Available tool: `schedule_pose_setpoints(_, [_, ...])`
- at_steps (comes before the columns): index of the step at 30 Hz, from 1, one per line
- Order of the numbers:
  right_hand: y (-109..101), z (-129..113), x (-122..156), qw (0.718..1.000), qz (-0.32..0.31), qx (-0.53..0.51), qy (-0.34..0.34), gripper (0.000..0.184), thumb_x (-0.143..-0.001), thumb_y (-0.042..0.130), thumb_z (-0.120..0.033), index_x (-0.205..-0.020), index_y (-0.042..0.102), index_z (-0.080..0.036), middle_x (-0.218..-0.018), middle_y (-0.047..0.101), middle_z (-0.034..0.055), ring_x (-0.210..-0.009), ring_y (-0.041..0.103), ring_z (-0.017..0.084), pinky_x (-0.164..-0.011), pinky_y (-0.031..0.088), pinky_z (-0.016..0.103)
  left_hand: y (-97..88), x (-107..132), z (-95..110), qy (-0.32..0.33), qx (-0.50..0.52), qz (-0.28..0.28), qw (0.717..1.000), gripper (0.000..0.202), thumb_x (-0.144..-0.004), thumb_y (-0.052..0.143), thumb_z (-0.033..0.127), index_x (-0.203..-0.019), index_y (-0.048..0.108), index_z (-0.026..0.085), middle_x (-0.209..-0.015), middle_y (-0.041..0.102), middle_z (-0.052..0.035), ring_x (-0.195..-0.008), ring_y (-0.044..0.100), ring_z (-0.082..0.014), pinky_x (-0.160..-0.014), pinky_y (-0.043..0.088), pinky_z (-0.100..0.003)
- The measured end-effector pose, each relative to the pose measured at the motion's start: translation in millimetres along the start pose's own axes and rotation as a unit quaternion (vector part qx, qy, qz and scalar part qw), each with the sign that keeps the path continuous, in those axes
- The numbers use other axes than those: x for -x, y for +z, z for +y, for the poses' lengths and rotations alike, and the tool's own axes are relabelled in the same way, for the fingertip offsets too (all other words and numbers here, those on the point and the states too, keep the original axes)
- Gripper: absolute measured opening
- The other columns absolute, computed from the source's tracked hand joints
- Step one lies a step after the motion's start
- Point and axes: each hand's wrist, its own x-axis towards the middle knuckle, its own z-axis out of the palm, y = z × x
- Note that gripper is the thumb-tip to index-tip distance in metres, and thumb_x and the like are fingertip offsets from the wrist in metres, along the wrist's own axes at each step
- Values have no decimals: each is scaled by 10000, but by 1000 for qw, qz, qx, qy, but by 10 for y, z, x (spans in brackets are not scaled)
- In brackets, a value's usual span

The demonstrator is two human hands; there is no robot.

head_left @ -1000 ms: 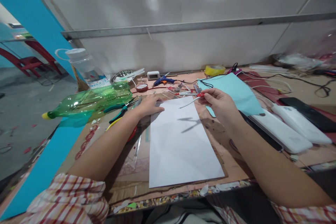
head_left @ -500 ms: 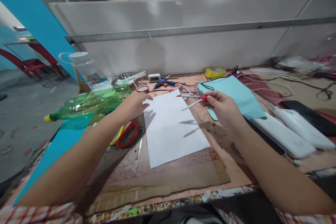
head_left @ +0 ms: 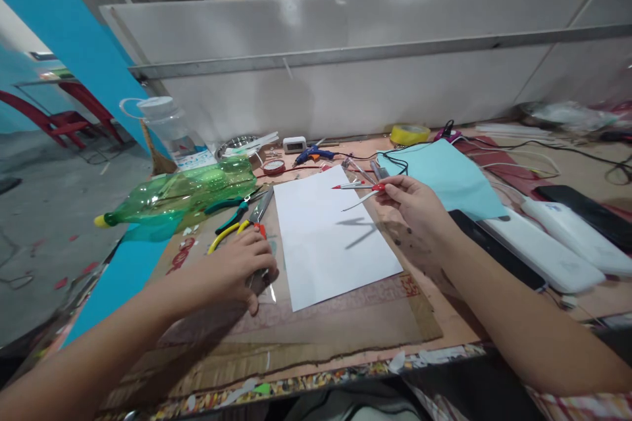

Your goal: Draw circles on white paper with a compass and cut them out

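My right hand [head_left: 419, 207] pinches a drawing compass [head_left: 379, 187] by its red head, with its two legs spread apart over a white sheet of paper [head_left: 336, 237]. My left hand [head_left: 247, 263] is low at the sheet's left, thumb and fingers apart and curled downward. It covers most of the red handle of the scissors [head_left: 260, 214]. Just past its fingers shows a bit of clear plastic, perhaps the set square [head_left: 272, 293], mostly hidden. Green-handled pliers [head_left: 237, 214] lie beside the scissors.
A green plastic bottle [head_left: 187, 191] lies at the left, near a clear water jug [head_left: 170, 128]. Behind the paper are a blue glue gun [head_left: 313, 154] and yellow tape [head_left: 409, 134]. Light-blue paper [head_left: 439, 174], white power banks [head_left: 540, 256] and phones sit right.
My left hand has come back from the paper's far left corner, down toward the scissors and set square, uncovering the pliers. The right hand still holds the compass over the sheet.
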Motion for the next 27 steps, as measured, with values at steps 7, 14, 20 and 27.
schedule_pose_setpoints(7, [-17,9,2,1000,-8,-1,-14,365,-673,895,-489,-862,736,-220,-816,763,19,-717,712,161,-736,591,323,160,25,-152,58,17,41,997,420,-653,846,631,-786,699,261,-1024,674,-40,-1059,561,-270,-1076,345,-433])
schedule_pose_setpoints(14, [-38,16,-11,1000,-16,-10,-22,353,-683,894,-484,-864,736,-225,-818,761,5,-718,710,145,-745,588,306,240,143,-101,8,20,55,998,494,-700,768,681,-993,728,286,-971,671,-36,-1018,550,-272,-950,391,-400])
schedule_pose_setpoints(20, [-29,-4,-6,1000,-12,1,-15,364,-673,891,-484,-854,732,-212,-792,758,15,-694,701,154,-736,588,323,305,173,-90,7,39,46,998,344,-815,721,605,-780,713,262,-996,682,-22,-1039,564,-255,-944,386,-388])
schedule_pose_setpoints(27, [3,-35,14,1000,-1,12,-2,357,-655,899,-490,-813,726,-222,-754,742,1,-679,699,153,-715,591,318,298,385,-299,-2,-20,47,999,759,-651,912,264,-1339,626,409,-1303,709,-8,-1205,561,-334,-1035,401,-476])
